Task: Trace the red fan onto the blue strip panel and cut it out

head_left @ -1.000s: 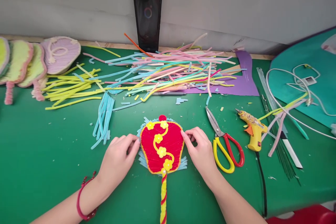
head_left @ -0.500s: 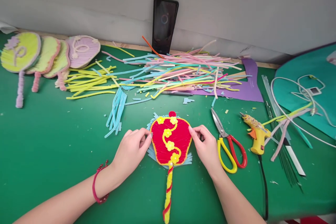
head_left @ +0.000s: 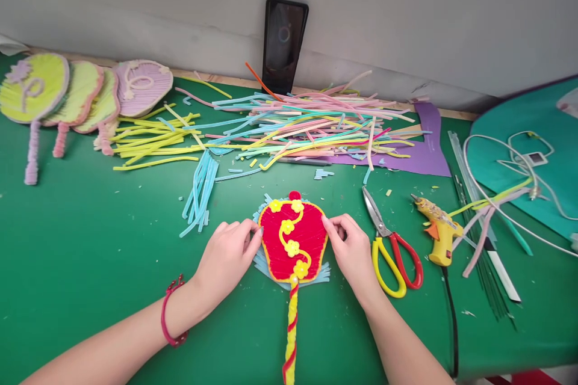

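Observation:
A red fan (head_left: 275, 246) with a yellow edge lies in front of me, trimmed with yellow flowers along a curving yellow stem. Its yellow handle (head_left: 291, 325), wound with a red spiral, points toward me. Under the fan, blue pipe-cleaner strips (head_left: 264, 264) stick out at the sides and bottom. My left hand (head_left: 230, 249) pinches the fan's left edge between thumb and fingers. On the opposite edge, my right hand (head_left: 350, 249) has its thumb and fingertips closed on the rim.
Scissors (head_left: 383, 228) and a yellow glue gun (head_left: 438, 228) lie to the right. Loose pipe cleaners (head_left: 311, 126) are heaped at the back below a phone (head_left: 283, 45). Several finished fans (head_left: 36, 87) rest at far left; a white cable (head_left: 501, 204) loops at right.
The view has shifted very slightly. Both hands stay at the fan's two edges, and the fan looks nearly unmoved.

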A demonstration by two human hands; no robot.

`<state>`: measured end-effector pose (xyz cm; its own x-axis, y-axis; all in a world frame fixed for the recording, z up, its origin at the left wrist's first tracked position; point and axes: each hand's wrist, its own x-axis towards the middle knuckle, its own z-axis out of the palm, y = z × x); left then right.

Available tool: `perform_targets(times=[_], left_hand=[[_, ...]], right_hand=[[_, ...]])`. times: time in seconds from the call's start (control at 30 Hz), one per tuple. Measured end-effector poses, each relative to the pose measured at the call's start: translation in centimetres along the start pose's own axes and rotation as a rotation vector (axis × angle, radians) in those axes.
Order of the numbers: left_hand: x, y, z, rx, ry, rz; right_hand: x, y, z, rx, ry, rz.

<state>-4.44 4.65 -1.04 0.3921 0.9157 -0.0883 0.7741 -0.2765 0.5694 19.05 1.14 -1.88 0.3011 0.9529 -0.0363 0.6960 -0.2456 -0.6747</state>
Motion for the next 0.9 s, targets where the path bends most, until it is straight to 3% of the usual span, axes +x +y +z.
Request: perform_targets(times=[0.57,0.63,0.7,0.77,0.83,0.9], left_hand=[[0.0,0.0,0.1,0.091,0.012,0.037],[-0.2,-0.1,0.2,0.129,0.067,0.059],[-0.4,0.0,0.4,0.161,0.195,0.148],[-0.8,0.2,0.6,0.172,0.304,0.323],[-1.2,0.6,0.9,0.179,0.285,0.497],[-1.6,0.9,1.3,0.206,0.173,0.581]], right_hand=[[-0.1,0.1,0.2,-0.011,0.014,-0.003],[0.0,0.1,0.3,-0.024,0.022,-0.013],[0.0,0.2,0.3,-0.036,0.025,-0.019],[0.0,0.3,0.4,-0.047,0.023,-0.014],[0.0,0.4,0.4,-0.044,0.026,0.004],[-0.1,0.6,0.4,-0.030,0.060,-0.005]])
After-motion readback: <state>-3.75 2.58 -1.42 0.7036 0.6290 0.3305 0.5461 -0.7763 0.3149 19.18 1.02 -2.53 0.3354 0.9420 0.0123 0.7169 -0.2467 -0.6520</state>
